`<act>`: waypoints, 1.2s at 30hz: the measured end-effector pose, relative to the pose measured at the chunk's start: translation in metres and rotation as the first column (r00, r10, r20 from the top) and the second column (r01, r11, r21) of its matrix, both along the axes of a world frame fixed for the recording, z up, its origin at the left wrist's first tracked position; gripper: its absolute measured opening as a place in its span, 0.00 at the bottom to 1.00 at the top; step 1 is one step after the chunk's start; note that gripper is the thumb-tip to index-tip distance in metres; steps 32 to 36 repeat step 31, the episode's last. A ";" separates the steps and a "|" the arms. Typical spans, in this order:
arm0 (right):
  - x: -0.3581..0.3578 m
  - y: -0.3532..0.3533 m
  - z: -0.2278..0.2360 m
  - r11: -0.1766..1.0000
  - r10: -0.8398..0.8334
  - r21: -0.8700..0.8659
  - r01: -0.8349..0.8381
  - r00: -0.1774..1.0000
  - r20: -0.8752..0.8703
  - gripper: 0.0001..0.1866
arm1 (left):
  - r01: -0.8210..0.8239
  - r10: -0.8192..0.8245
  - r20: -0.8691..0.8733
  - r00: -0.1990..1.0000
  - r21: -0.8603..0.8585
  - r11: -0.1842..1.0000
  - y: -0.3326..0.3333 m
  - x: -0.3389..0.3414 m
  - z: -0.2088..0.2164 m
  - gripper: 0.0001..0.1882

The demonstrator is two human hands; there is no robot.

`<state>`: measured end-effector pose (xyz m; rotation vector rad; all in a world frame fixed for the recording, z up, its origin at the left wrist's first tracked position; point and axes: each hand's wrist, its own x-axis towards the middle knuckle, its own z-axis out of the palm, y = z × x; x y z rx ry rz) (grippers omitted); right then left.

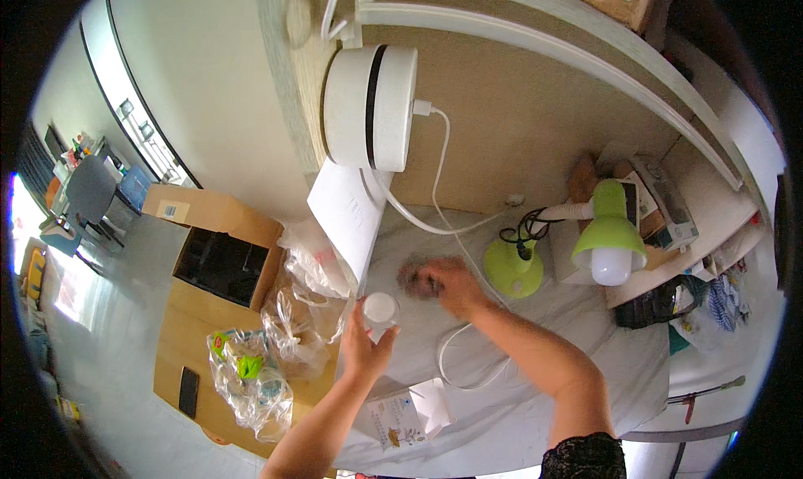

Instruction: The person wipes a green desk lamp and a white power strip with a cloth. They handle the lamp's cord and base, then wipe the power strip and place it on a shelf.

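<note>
My left hand (365, 350) is closed around a small clear jar with a white round lid (381, 308), held over the near left part of the marbled table (577, 353). Farther in, my right hand (449, 283) has its fingers bent onto a dark, fuzzy-looking clump (417, 277) at the table surface. Blur hides what kind of thing the clump is. Below the hands lies a white printed paper packet (409, 415) with a small plant picture. A white cable (445, 363) loops on the table just right of the jar.
A green desk lamp (609, 224) stands at the right. A white cylindrical device (368, 108) with a black band stands at the back, above a white sheet (347, 220). On the wooden table at left are an open cardboard box (269, 261), plastic bags (251, 379) and a phone (189, 393).
</note>
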<state>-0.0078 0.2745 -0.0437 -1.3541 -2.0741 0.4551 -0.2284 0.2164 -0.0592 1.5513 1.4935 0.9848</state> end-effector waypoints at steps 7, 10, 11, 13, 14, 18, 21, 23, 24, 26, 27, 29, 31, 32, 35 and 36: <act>-0.004 0.108 -0.047 0.930 -0.366 0.005 0.367 0.927 0.078 0.13 | 0.052 -0.052 0.040 0.998 0.001 0.999 -0.037 -0.014 0.027 0.38; -0.043 0.075 -0.041 0.974 -0.211 -0.017 0.226 0.932 0.296 0.12 | 0.032 -0.033 0.068 0.997 0.023 0.999 -0.049 -0.031 0.021 0.38; -0.052 0.061 -0.041 0.996 -0.085 0.037 0.077 0.919 0.385 0.12 | 0.022 -0.026 0.091 0.996 0.040 0.999 -0.052 -0.037 0.019 0.38; -0.067 0.016 -0.036 0.998 0.007 0.056 -0.036 0.894 0.448 0.12 | -0.005 0.002 0.059 0.998 0.038 0.999 -0.060 -0.046 0.021 0.38; -0.065 -0.005 -0.041 0.995 0.051 0.055 -0.081 0.913 0.405 0.12 | -0.008 0.006 0.050 0.999 0.038 0.999 -0.062 -0.048 0.022 0.38; -0.062 -0.074 -0.036 0.941 0.253 0.079 -0.328 0.841 0.479 0.09 | -0.008 0.010 0.111 0.994 -0.022 1.000 -0.072 -0.065 0.023 0.38; -0.046 -0.069 -0.025 0.880 0.474 -0.105 -0.463 0.868 0.149 0.06 | -0.004 0.005 0.120 0.993 -0.008 1.000 -0.074 -0.067 0.023 0.38; -0.030 -0.024 -0.023 0.943 0.332 0.016 -0.332 0.941 -0.063 0.06 | 0.012 -0.017 0.124 0.992 0.037 0.999 -0.076 -0.068 0.033 0.38; -0.024 0.002 0.002 0.972 0.206 -0.141 -0.186 0.969 0.138 0.04 | 0.013 -0.015 0.108 0.994 0.021 1.000 -0.077 -0.067 0.036 0.38; 0.023 0.046 -0.029 0.976 -0.215 0.081 0.200 0.939 0.267 0.09 | 0.067 -0.066 0.097 0.993 -0.003 0.998 -0.072 -0.052 0.044 0.38; 0.037 0.051 -0.038 0.935 -0.354 0.129 0.331 0.902 0.249 0.09 | 0.084 -0.080 0.105 0.991 -0.029 0.996 -0.068 -0.043 0.042 0.39; 0.037 0.058 -0.035 0.838 -0.540 0.053 0.543 0.812 0.221 0.10 | 0.081 -0.074 0.106 0.992 -0.070 0.994 -0.063 -0.028 0.042 0.39; 0.033 0.059 -0.034 0.771 -0.604 -0.065 0.634 0.759 0.243 0.11 | 0.062 -0.042 0.158 0.987 -0.120 0.991 -0.059 -0.010 0.048 0.39; 0.033 0.059 -0.034 0.771 -0.604 -0.065 0.634 0.759 0.243 0.11 | 0.062 -0.042 0.158 0.987 -0.120 0.991 -0.059 -0.010 0.048 0.39; 0.033 0.059 -0.034 0.771 -0.604 -0.065 0.634 0.759 0.243 0.11 | 0.062 -0.042 0.158 0.987 -0.120 0.991 -0.059 -0.010 0.048 0.39; 0.033 0.059 -0.034 0.771 -0.604 -0.065 0.634 0.759 0.243 0.11 | 0.062 -0.042 0.158 0.987 -0.120 0.991 -0.059 -0.010 0.048 0.39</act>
